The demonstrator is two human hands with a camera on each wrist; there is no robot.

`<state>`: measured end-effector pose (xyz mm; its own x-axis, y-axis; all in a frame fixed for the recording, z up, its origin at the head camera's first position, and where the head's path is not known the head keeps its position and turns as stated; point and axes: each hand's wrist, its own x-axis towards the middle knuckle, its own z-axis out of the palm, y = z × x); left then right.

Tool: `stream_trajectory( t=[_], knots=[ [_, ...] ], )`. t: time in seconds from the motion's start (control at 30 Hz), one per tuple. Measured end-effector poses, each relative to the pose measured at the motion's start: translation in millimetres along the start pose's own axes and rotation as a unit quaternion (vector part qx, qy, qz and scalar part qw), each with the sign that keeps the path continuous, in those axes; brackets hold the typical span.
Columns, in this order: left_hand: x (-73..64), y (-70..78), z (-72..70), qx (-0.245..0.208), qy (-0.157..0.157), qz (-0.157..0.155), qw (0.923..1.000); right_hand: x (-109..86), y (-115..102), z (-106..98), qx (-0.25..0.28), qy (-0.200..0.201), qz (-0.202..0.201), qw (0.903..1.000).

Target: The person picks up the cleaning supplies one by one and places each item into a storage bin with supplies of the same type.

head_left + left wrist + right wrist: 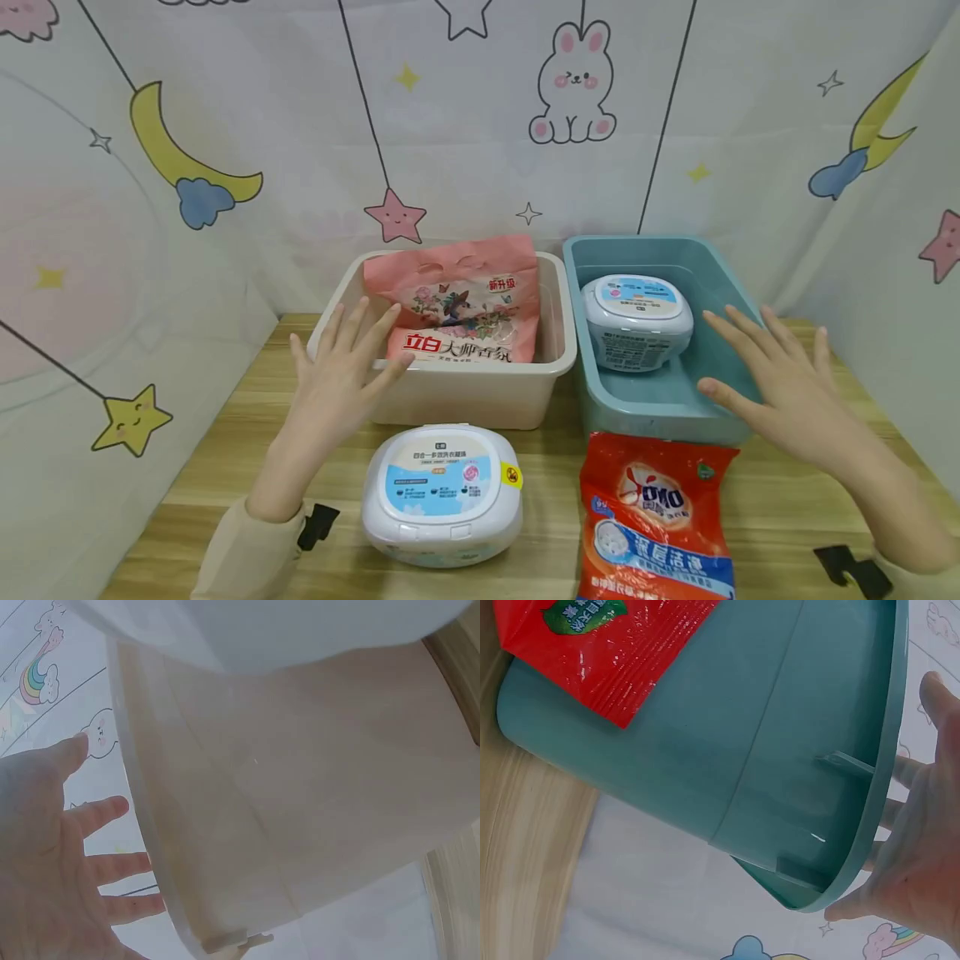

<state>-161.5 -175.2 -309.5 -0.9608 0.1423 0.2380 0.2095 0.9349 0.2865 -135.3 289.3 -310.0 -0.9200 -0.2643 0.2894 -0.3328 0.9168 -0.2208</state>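
Observation:
With fingers spread, my left hand (pixel 337 375) hovers by the left front corner of a cream bin (pixel 465 396), holding nothing. A pink laundry detergent bag (pixel 457 304) leans inside that bin. My right hand (pixel 787 387), also spread and empty, is over the right side of a teal bin (pixel 652 250). Inside the teal bin stands a white tub of laundry pods (pixel 637 321). A second white tub of laundry pods (pixel 442 496) sits on the table in front of the cream bin. To its right lies a red OMO detergent bag (pixel 656 521), against the teal bin's front.
The bins stand side by side on a wood-grain table (pixel 247 467). Behind and beside them hangs a white cloth (pixel 465 150) printed with stars, moons and a rabbit. In the right wrist view, the red bag's corner overlaps the teal bin's wall (pixel 727 712).

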Motion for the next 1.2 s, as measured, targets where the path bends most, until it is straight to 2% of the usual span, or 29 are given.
stream_trajectory(
  t=[0.37, 0.67, 1.2],
  knots=[
    [-0.8, -0.6, 4.9, 0.0, 0.04, 0.021, 0.999, -5.5, -2, 3, 0.009, 0.029, -0.01, 0.9995],
    [-3.5, -2.2, 6.7, -0.001, 0.05, 0.029, 0.9983, -10.2, -3, 6, 0.022, 0.059, -0.027, 0.9976],
    [-9.6, -13.3, 10.0, -0.018, 0.095, 0.056, 0.9937, -19.4, -5, 13, 0.037, 0.084, -0.046, 0.9947]
  ],
)
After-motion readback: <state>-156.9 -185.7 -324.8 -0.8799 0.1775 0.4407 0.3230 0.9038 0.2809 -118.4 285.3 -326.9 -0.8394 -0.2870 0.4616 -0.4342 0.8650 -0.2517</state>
